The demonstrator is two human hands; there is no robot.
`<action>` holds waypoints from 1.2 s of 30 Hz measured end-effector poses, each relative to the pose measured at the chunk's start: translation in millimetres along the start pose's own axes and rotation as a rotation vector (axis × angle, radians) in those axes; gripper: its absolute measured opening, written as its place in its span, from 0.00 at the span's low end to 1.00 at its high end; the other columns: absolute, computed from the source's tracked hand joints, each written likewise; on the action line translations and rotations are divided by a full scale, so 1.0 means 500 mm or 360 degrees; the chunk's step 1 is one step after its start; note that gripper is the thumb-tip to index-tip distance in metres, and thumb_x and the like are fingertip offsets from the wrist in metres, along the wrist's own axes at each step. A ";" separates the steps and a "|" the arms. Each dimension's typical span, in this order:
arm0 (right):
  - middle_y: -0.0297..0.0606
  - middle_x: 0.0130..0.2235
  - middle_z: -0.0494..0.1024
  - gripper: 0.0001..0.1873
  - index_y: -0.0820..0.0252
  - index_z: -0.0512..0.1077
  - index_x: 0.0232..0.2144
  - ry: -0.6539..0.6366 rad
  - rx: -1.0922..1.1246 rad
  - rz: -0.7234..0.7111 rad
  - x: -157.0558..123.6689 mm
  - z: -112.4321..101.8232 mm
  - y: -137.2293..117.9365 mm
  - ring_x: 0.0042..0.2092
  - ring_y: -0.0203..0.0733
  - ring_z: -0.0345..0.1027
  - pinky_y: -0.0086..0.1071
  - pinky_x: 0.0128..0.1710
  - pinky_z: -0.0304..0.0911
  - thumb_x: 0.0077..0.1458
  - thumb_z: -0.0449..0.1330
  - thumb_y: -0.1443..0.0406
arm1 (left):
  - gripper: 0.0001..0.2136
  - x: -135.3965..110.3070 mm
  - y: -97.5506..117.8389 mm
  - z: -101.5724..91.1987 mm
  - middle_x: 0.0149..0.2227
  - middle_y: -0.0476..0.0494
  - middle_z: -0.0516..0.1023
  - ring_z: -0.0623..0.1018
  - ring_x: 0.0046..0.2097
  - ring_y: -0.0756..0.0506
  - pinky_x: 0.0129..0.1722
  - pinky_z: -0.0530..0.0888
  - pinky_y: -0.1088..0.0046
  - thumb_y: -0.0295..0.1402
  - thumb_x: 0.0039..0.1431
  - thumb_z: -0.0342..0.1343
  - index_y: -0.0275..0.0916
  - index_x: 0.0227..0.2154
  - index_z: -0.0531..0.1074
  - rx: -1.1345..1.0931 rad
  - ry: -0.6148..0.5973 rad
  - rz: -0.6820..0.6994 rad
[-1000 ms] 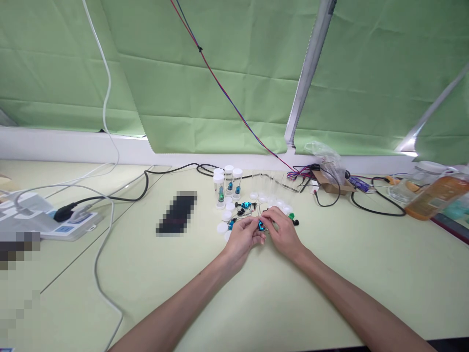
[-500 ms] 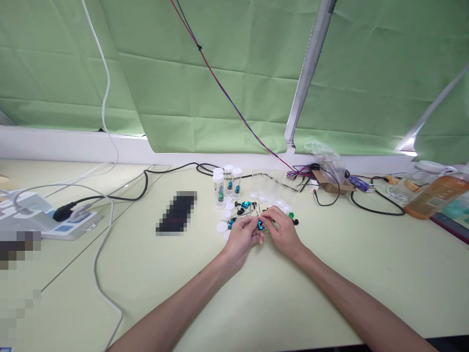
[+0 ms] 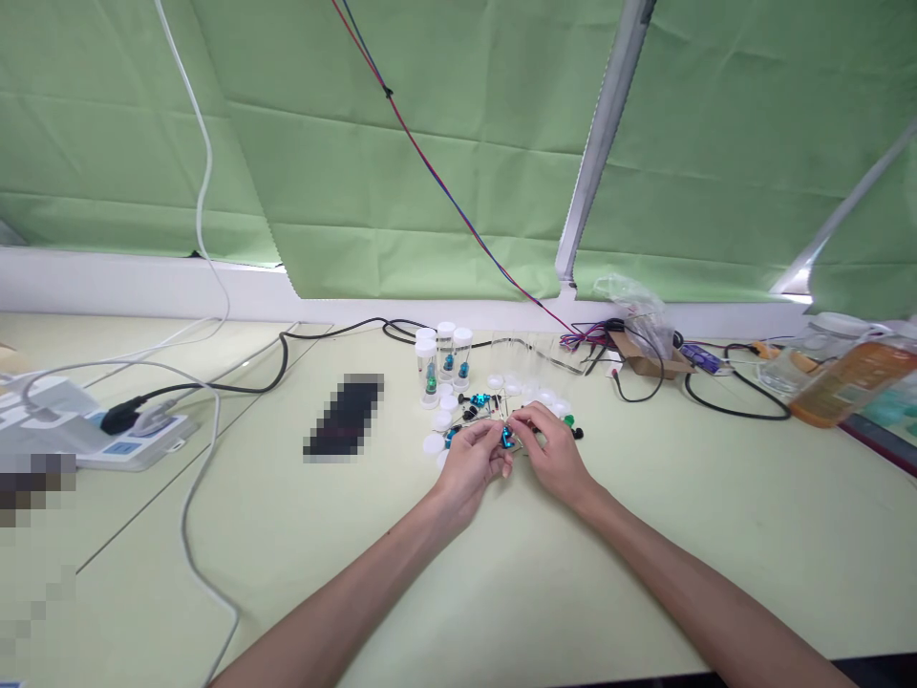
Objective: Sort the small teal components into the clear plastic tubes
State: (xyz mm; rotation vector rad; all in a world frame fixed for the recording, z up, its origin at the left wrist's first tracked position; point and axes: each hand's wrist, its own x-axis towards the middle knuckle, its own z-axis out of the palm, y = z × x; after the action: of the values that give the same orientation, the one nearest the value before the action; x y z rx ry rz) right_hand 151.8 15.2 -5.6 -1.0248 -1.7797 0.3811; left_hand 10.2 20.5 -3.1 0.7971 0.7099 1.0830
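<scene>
My left hand (image 3: 473,463) and my right hand (image 3: 553,449) meet over the pale green table (image 3: 645,535), fingers pinched together around a small blue part (image 3: 507,438) held between them. Just beyond my fingers lie several white caps (image 3: 434,444), small blue and black parts (image 3: 479,400) and a green part (image 3: 569,420). Behind these stand three clear vials with white lids (image 3: 445,355), each holding a blue or green part.
A blurred dark flat object (image 3: 345,418) lies left of the vials. A white power strip (image 3: 107,435) with black and white cables sits at far left. Tangled wires and a small box (image 3: 645,358) lie at the back right, with jars and an orange bottle (image 3: 849,377) at far right.
Both hands stay pinched on the small blue part; only slight finger movement shows.
</scene>
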 end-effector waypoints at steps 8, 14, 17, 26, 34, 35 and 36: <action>0.38 0.35 0.71 0.08 0.57 0.71 0.36 0.0015 0.0070 -0.0037 -0.002 0.001 -0.001 0.38 0.41 0.67 0.34 0.39 0.63 0.64 0.52 0.65 | 0.12 -0.001 0.006 0.006 0.23 0.50 0.70 0.68 0.19 0.55 0.16 0.64 0.81 0.33 0.47 0.67 0.32 0.29 0.72 -0.0177 0.0054 -0.0074; 0.39 0.38 0.73 0.09 0.56 0.74 0.39 0.0026 0.0136 -0.0027 -0.003 0.001 -0.001 0.41 0.42 0.69 0.36 0.42 0.64 0.64 0.53 0.65 | 0.10 -0.001 0.010 0.007 0.23 0.50 0.71 0.69 0.20 0.56 0.16 0.64 0.82 0.30 0.47 0.67 0.32 0.28 0.71 -0.0298 0.0060 -0.0084; 0.39 0.38 0.73 0.09 0.55 0.74 0.40 0.0024 0.0165 -0.0033 -0.004 0.001 -0.002 0.42 0.41 0.69 0.36 0.43 0.64 0.64 0.53 0.65 | 0.09 -0.002 0.011 0.008 0.22 0.51 0.70 0.68 0.19 0.56 0.16 0.64 0.83 0.29 0.48 0.67 0.32 0.27 0.71 -0.0323 0.0060 -0.0091; 0.39 0.38 0.72 0.10 0.54 0.76 0.42 0.0024 0.0200 -0.0027 -0.006 0.001 -0.002 0.42 0.41 0.69 0.36 0.43 0.65 0.63 0.54 0.66 | 0.05 -0.004 0.017 0.013 0.23 0.51 0.69 0.67 0.19 0.57 0.15 0.64 0.83 0.25 0.53 0.61 0.31 0.27 0.71 -0.0366 0.0087 -0.0091; 0.38 0.38 0.73 0.11 0.53 0.77 0.43 0.0042 0.0234 -0.0056 -0.007 0.001 -0.001 0.42 0.41 0.69 0.37 0.43 0.65 0.63 0.55 0.66 | 0.04 -0.004 0.019 0.014 0.23 0.51 0.69 0.67 0.18 0.57 0.15 0.64 0.83 0.23 0.55 0.58 0.32 0.27 0.70 -0.0383 0.0098 -0.0109; 0.38 0.38 0.72 0.11 0.53 0.77 0.43 0.0041 0.0236 -0.0060 -0.007 0.001 -0.001 0.42 0.41 0.69 0.37 0.44 0.65 0.63 0.55 0.66 | 0.03 -0.004 0.019 0.014 0.23 0.50 0.69 0.67 0.18 0.57 0.15 0.64 0.83 0.23 0.55 0.58 0.32 0.27 0.71 -0.0385 0.0092 -0.0113; 0.38 0.38 0.72 0.12 0.52 0.77 0.43 0.0038 0.0239 -0.0063 -0.007 0.001 -0.002 0.42 0.41 0.69 0.37 0.44 0.65 0.63 0.55 0.66 | 0.03 -0.004 0.019 0.014 0.23 0.50 0.70 0.68 0.18 0.57 0.15 0.64 0.83 0.23 0.56 0.58 0.32 0.27 0.71 -0.0388 0.0089 -0.0114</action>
State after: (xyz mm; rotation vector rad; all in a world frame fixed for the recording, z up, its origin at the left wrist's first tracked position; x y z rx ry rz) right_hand 151.4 12.0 -7.6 -0.8838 -1.7200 0.4681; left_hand 10.7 19.3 9.0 0.5308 0.6343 1.1057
